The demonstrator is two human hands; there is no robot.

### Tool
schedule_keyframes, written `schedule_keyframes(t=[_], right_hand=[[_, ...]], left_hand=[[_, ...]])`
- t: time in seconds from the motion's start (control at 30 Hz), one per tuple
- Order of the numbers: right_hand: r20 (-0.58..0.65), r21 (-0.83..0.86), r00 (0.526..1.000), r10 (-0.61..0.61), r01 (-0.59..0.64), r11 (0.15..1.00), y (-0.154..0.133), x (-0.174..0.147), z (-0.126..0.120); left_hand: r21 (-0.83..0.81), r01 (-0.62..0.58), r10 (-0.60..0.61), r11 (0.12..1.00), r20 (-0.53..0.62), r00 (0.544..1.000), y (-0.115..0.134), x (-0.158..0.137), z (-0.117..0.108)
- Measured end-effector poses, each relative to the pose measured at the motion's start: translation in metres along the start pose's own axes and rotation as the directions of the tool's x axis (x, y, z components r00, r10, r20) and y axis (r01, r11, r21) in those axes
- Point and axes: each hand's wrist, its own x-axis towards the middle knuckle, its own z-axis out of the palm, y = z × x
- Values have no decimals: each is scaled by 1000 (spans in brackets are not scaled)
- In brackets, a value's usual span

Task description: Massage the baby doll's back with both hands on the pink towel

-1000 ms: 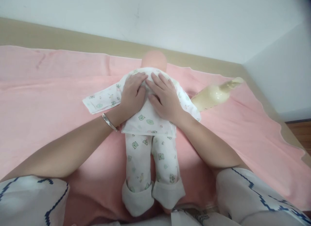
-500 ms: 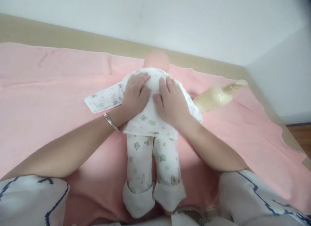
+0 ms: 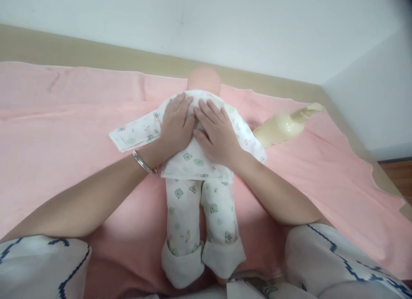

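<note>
A baby doll [image 3: 203, 79] lies face down, its head toward the wall and its legs toward me. It wears a white top [image 3: 196, 164] printed with small green animals, and matching trousers [image 3: 183, 209] with turned-up cuffs. My left hand [image 3: 177, 123] rests flat on the left side of the doll's upper back, fingers pointing away from me. Flat on the right side of the back lies my right hand [image 3: 220, 134], its fingers a little spread. The two hands nearly meet at the middle of the back. Neither hand grips anything.
A pink cloth [image 3: 64, 161] covers most of the tan table [image 3: 96, 46]. To the right of the doll a cream pump bottle [image 3: 280, 129] lies on its side. A white wall [image 3: 225, 28] rises behind the table.
My right hand has shifted left across the doll's back, closer to the left hand. The left hand stays on the back, its fingers turned a little more straight ahead.
</note>
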Motion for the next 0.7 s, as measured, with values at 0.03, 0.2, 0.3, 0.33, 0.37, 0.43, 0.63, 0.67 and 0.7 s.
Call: schedule_keyframes(t=[0.03,0.2,0.3,0.33,0.37,0.43,0.63,0.67,0.7], right_hand=[[-5,6,1000,4,-4,1000,2,1,1],[-34,36,999,42,-41,999,14,8,2],[-43,42,996,78,-76,996,22,13,1],[-48,41,996,80,-78,996,24,14,1],[-54,40,996,75,-72,997,25,14,1],[-67,40,996,56,-54,998,27,14,1],[-81,33,996,46,-44,998,27,12,3],[-79,29,995,52,-50,998,25,12,3],[-78,24,995,58,-56,998,22,10,2]], left_hand=[[3,-8,8,1000,8,1000,-3,1,1],[57,-53,51,997,52,997,0,1,-2],[120,-24,15,993,68,998,22,-6,-6],[141,-30,18,990,84,996,31,-10,-7],[157,-49,32,986,106,994,40,-14,-7],[158,-103,79,982,151,985,54,-20,-6],[65,-72,60,995,172,983,57,-20,-6],[54,-57,47,997,163,985,54,-19,-7],[43,-45,38,998,152,988,52,-18,-7]])
